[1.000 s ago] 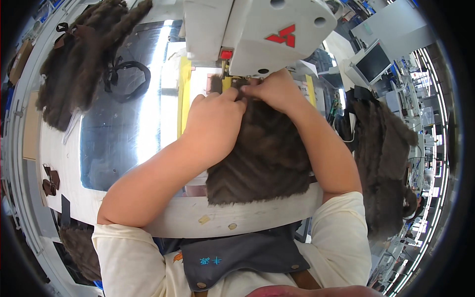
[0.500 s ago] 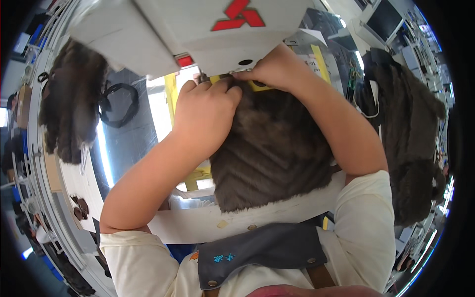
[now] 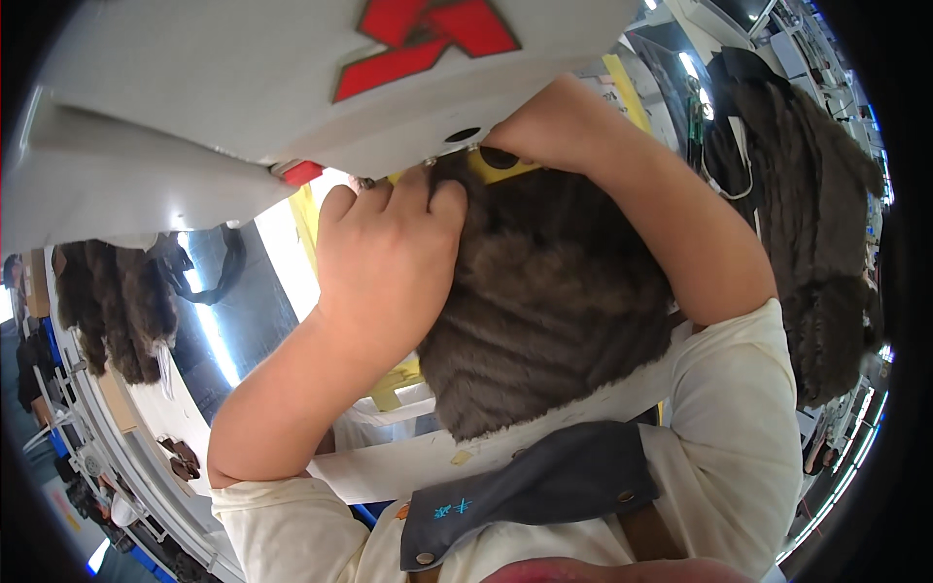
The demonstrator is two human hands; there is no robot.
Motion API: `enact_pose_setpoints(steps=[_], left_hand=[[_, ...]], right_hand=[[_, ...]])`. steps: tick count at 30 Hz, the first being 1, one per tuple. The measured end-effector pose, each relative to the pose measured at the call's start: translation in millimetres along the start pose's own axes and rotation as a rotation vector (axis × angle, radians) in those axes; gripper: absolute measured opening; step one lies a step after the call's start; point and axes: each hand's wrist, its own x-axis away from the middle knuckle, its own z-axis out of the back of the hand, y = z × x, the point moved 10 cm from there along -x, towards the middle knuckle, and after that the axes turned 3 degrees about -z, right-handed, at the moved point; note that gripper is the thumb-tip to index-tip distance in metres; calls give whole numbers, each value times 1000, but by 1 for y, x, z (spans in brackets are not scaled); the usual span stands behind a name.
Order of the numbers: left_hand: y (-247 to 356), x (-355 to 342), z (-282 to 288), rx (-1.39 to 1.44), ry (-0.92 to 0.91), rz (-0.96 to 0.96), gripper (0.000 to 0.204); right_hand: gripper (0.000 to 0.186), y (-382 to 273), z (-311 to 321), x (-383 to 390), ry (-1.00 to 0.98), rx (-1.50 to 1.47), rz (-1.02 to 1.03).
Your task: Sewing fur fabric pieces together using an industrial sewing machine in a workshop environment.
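A dark brown fur piece (image 3: 554, 291) with slanting ridges lies below the white head of a sewing machine (image 3: 243, 107), its near edge over the table's front. My left hand (image 3: 389, 243) is closed on the fur's far left edge, fingers curled, close to a small metal part under the machine. Beyond the fur's far right side, my right hand (image 3: 559, 126) reaches in beneath the machine head. The machine casing hides its fingertips, so their grip does not show.
Yellow tape (image 3: 400, 379) edges a pale panel under the fur. Brown fur pieces (image 3: 112, 301) hang at the left, near a coiled black cable (image 3: 228, 267). More brown fur (image 3: 812, 223) lies at the right. The machine head stands close above my hands.
My view has shifted and tilted, so the machine head looks larger and lower. More of my right hand's fingers are now hidden behind it. My left hand stays on the fur.
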Motion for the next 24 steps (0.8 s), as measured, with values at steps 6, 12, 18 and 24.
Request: enact_pose_setpoints(steps=[6, 12, 18, 24], left_hand=[[-1, -4, -3, 45, -70, 25, 10], [-1, -3, -6, 28, -103, 38, 10], [-3, 3, -13, 30, -265, 104, 20], [-2, 3, -14, 0, -267, 88, 20]], right_hand=[[31, -7, 1, -4, 138, 119, 264], [27, -13, -2, 0, 181, 152, 340], [26, -40, 13, 34, 109, 220, 298], [30, -62, 2, 63, -148, 300, 541]])
